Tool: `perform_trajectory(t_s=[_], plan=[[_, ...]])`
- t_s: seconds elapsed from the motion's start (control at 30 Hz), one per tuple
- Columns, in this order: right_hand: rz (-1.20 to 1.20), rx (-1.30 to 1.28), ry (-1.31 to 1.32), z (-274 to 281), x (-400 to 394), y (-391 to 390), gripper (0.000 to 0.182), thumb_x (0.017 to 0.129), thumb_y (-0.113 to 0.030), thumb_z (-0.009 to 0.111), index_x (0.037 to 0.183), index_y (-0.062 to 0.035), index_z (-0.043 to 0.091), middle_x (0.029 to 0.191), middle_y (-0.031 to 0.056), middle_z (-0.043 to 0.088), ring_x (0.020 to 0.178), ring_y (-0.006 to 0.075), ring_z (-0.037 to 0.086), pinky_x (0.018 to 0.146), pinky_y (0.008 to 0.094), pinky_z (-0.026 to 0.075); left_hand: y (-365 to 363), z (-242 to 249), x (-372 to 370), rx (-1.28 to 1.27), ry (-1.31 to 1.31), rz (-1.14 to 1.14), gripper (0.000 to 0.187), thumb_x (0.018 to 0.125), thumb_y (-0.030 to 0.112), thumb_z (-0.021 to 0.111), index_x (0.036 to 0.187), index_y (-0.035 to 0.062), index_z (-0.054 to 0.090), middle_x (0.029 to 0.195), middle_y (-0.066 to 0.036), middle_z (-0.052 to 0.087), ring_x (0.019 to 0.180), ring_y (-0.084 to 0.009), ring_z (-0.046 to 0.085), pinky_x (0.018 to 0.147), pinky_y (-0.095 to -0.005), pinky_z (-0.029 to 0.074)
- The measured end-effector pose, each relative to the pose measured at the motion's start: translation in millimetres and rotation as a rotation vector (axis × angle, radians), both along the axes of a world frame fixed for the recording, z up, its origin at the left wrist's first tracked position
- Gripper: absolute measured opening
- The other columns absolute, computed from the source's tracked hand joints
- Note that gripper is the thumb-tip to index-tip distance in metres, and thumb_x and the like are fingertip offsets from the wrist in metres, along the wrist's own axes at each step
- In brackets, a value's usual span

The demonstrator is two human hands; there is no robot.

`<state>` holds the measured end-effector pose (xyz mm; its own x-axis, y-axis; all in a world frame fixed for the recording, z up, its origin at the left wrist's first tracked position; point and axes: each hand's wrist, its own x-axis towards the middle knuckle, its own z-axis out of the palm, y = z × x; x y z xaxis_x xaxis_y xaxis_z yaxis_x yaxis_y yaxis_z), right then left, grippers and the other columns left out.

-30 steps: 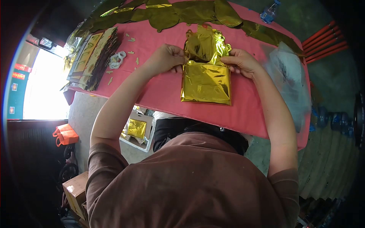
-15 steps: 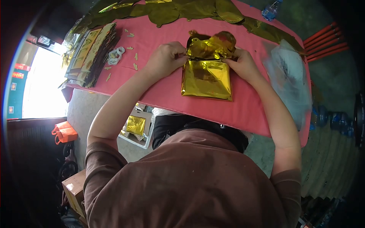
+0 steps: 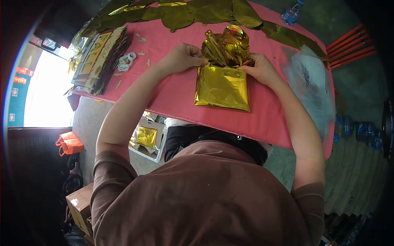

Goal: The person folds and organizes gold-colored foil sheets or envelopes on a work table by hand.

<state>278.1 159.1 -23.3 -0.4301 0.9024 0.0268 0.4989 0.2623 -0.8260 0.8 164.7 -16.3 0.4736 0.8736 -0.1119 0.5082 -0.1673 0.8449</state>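
The person wears a plain, dark brown top (image 3: 197, 197) with soft creases across the front and short, loose sleeves (image 3: 111, 168) ending above the elbows, over black bottoms (image 3: 182, 141) with a small, pale detail (image 3: 239, 137) near the waist, the left hand (image 3: 182, 58) and right hand (image 3: 263, 70) bare.

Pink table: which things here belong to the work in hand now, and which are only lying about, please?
In the work:
gold foil piece
left hand, pinching its left side
right hand, pinching its right side

Probably just lying about:
stack of packets
white looped item
cloudy plastic
bottle
orange bag
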Motion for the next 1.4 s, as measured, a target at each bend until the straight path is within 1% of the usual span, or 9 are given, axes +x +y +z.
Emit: perform_trajectory(t_s=[0.4,0.6,0.8,0.87,0.93,1.0,1.13,1.2,1.4], plan=[[-0.051,-0.465,0.081,21.6,2.5,9.2,0.016,0.076,-0.010,0.068,0.087,0.0001,0.062,0.077,0.0041,0.064,0.067,0.0076,0.056,0.062,0.0214,0.046,-12.0,5.0,4.9,-0.182,-0.193,0.083,0.017,0.082,0.014,0.067,0.071,0.0045,0.058,0.061,0.001,0.056,0.051,-0.0039,0.053,0.045,-0.0176,0.044],[-0.093,-0.183,0.156,0.5,-6.0,1.5,0.011,0.077,-0.009,0.067,0.085,-0.0022,0.062,0.073,0.0014,0.061,0.058,0.0063,0.052,0.053,0.0215,0.042,-14.5,6.5,9.3,-0.258,-0.171,0.187,0.014,0.082,0.012,0.066,0.073,0.0039,0.059,0.062,0.000,0.058,0.051,-0.0049,0.055,0.046,-0.0178,0.044],[-0.108,0.124,0.239,-6.5,-10.3,-11.5,0.007,0.078,-0.002,0.063,0.078,-0.0002,0.056,0.075,0.0029,0.060,0.066,0.0149,0.056,0.065,0.0277,0.045,-21.2,4.3,11.1,-0.133,-0.148,0.175,0.009,0.083,0.009,0.062,0.077,0.0033,0.060,0.063,-0.001,0.059,0.052,-0.0041,0.054,0.047,-0.0180,0.045],[0.070,0.609,-0.159,-0.2,-5.9,-17.4,0.010,0.075,0.001,0.059,0.075,-0.0023,0.050,0.072,0.0064,0.053,0.065,0.0236,0.055,0.061,0.0298,0.046,-27.4,4.0,10.9,-0.096,-0.149,0.169,0.007,0.084,0.008,0.061,0.080,0.0023,0.061,0.064,-0.001,0.059,0.053,-0.0043,0.054,0.047,-0.0186,0.045],[0.104,0.734,-0.239,-0.6,-4.5,-19.9,0.011,0.072,-0.002,0.059,0.075,-0.0051,0.049,0.074,0.0063,0.051,0.067,0.0246,0.055,0.059,0.0325,0.046,-32.9,2.4,9.8,-0.058,-0.149,0.166,0.006,0.084,0.007,0.060,0.083,0.0013,0.061,0.064,-0.001,0.059,0.054,-0.0045,0.054,0.048,-0.0191,0.045],[0.133,0.854,-0.320,-0.1,-3.1,-22.4,0.013,0.068,-0.005,0.058,0.075,-0.0079,0.048,0.075,0.0061,0.049,0.069,0.0256,0.055,0.056,0.0352,0.046,-37.3,-0.7,10.0,0.430,-0.056,0.116,0.008,0.077,0.004,0.060,0.083,-0.0005,0.062,0.067,-0.007,0.061,0.058,-0.0201,0.061,0.056,-0.0292,0.050],[0.233,1.020,-0.451,5.0,-2.0,-23.2,0.009,0.071,-0.010,0.055,0.075,-0.0092,0.047,0.076,0.0051,0.049,0.069,0.0219,0.056,0.056,0.0335,0.046,-40.9,6.5,11.9,0.601,0.129,0.089,0.021,0.071,0.001,0.059,0.091,0.0011,0.064,0.082,-0.011,0.064,0.076,-0.0288,0.062,0.072,-0.0341,0.051],[0.261,1.048,-0.480,6.5,-3.1,-23.9,0.009,0.071,-0.010,0.054,0.074,-0.0083,0.046,0.076,0.0059,0.050,0.068,0.0226,0.056,0.055,0.0333,0.046,-42.9,11.5,18.6,0.990,0.043,0.042,0.030,0.068,0.000,0.056,0.096,0.0030,0.064,0.093,-0.011,0.064,0.091,-0.0300,0.058,0.084,-0.0361,0.047],[0.302,1.081,-0.525,6.3,-2.7,-23.0,0.009,0.071,-0.010,0.053,0.074,-0.0095,0.046,0.073,0.0052,0.047,0.066,0.0215,0.053,0.054,0.0328,0.045,-56.5,21.1,18.1,0.977,0.103,-0.411,0.029,0.068,0.003,0.055,0.095,0.0016,0.063,0.100,-0.011,0.063,0.101,-0.0295,0.056,0.090,-0.0384,0.044]])
